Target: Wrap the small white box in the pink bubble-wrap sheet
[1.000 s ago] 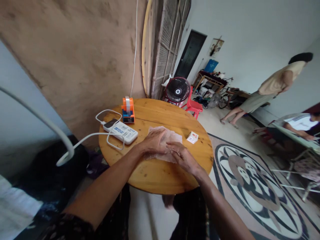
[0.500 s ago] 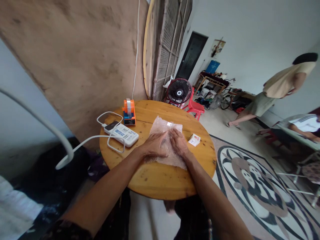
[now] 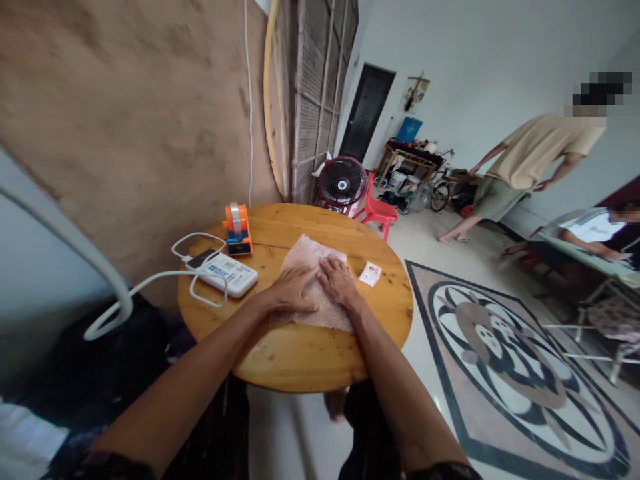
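Observation:
A sheet of clear bubble wrap lies flat on the round wooden table. My left hand rests palm down on its left half, fingers stretched out. My right hand lies flat on its right half, fingers spread, close beside the left. A small white and red box sits on the table just right of the sheet.
An orange tape dispenser and a white power strip with a cable stand at the table's left. A fan and red chair lie beyond. A person walks at the right; another sits there.
Both hands have slid up the bubble wrap and now lie flat side by side on it. The standing person at the right has straightened and stepped along. The view has shifted slightly.

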`<state>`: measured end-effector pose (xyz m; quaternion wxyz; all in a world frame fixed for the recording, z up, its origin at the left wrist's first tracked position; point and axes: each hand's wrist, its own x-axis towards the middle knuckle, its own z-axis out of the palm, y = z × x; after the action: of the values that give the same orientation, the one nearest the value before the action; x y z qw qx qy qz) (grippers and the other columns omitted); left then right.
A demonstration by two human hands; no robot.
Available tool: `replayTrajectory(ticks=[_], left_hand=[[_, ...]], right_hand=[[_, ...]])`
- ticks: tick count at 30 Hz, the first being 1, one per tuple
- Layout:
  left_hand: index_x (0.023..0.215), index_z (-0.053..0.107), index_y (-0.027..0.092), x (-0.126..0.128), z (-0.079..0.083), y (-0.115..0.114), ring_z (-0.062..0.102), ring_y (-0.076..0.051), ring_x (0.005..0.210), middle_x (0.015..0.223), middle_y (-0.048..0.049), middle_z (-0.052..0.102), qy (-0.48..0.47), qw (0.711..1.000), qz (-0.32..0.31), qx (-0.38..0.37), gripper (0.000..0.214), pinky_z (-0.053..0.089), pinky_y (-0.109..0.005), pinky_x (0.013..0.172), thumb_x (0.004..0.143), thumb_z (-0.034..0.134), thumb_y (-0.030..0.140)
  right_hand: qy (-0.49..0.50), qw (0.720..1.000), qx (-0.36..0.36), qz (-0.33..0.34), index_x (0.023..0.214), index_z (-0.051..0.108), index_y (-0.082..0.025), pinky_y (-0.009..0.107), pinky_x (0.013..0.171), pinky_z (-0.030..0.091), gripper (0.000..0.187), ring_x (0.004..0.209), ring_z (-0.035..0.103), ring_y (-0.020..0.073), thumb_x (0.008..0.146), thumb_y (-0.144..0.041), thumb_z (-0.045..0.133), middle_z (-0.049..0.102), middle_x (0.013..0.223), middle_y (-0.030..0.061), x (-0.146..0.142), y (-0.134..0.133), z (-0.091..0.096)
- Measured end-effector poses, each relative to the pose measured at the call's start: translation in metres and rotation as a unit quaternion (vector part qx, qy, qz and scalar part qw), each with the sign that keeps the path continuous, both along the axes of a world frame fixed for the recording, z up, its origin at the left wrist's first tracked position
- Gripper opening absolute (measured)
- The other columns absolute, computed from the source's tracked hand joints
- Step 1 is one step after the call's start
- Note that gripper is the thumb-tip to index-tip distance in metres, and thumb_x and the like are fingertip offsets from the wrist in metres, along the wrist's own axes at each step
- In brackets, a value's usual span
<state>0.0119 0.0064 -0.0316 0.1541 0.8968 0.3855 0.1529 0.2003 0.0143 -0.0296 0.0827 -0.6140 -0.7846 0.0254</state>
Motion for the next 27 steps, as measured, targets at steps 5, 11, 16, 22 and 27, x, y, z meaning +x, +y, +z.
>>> replayTrajectory(ticks=[5, 11, 16, 22, 27], left_hand=[[0.117, 0.056, 0.018, 0.012, 0.022, 0.005, 0.055, -0.029, 0.117, 0.125, -0.0120, 0.061, 0.024, 1.000, -0.004, 0.009, 0.042, 0.041, -0.042, 0.103, 0.079, 0.056, 0.037], [0.122, 0.054, 0.017, 0.031, 0.013, 0.021, 0.056, -0.025, 0.117, 0.125, -0.0113, 0.062, -0.064, 0.996, 0.027, 0.050, 0.044, 0.042, -0.036, 0.104, 0.079, 0.044, 0.018], [0.130, 0.048, 0.012, 0.023, -0.010, 0.031, 0.049, -0.028, 0.127, 0.137, -0.0150, 0.054, -0.055, 0.997, -0.002, 0.057, 0.054, 0.037, -0.040, 0.110, 0.077, 0.047, 0.022], [0.127, 0.052, 0.022, 0.016, -0.007, 0.031, 0.050, -0.026, 0.126, 0.135, -0.0082, 0.056, -0.071, 0.995, -0.012, 0.062, 0.048, 0.038, -0.039, 0.109, 0.079, 0.048, 0.028], [0.113, 0.061, 0.022, 0.013, -0.007, 0.028, 0.052, -0.029, 0.123, 0.129, -0.0089, 0.061, -0.055, 0.997, 0.009, 0.061, 0.038, 0.037, -0.044, 0.108, 0.077, 0.052, 0.032]], right_hand=[[0.008, 1.000, 0.011, 0.009, 0.142, 0.041, -0.021, 0.048, 0.111, 0.023, 0.052, 0.140, 0.026, 0.0295, 0.098, -0.046, 0.033, 0.035, 0.152, 0.0111, 0.003, 0.001, -0.002], [0.018, 0.999, 0.032, 0.005, 0.138, 0.045, -0.021, 0.046, 0.110, 0.025, 0.047, 0.137, 0.031, 0.0288, 0.096, -0.041, 0.038, 0.041, 0.147, 0.0114, 0.004, 0.000, -0.003], [0.029, 0.999, 0.034, -0.009, 0.140, 0.042, -0.023, 0.048, 0.110, 0.026, 0.050, 0.138, 0.030, 0.0289, 0.096, -0.046, 0.036, 0.038, 0.150, 0.0101, 0.003, -0.001, -0.003], [0.024, 0.999, 0.038, -0.026, 0.141, 0.040, -0.024, 0.048, 0.111, 0.025, 0.050, 0.139, 0.030, 0.0275, 0.097, -0.047, 0.035, 0.038, 0.150, 0.0099, 0.003, -0.004, -0.001], [0.022, 0.998, 0.053, -0.029, 0.140, 0.042, -0.024, 0.050, 0.110, 0.028, 0.051, 0.138, 0.032, 0.0302, 0.096, -0.050, 0.034, 0.040, 0.149, 0.0103, 0.002, -0.004, -0.002]])
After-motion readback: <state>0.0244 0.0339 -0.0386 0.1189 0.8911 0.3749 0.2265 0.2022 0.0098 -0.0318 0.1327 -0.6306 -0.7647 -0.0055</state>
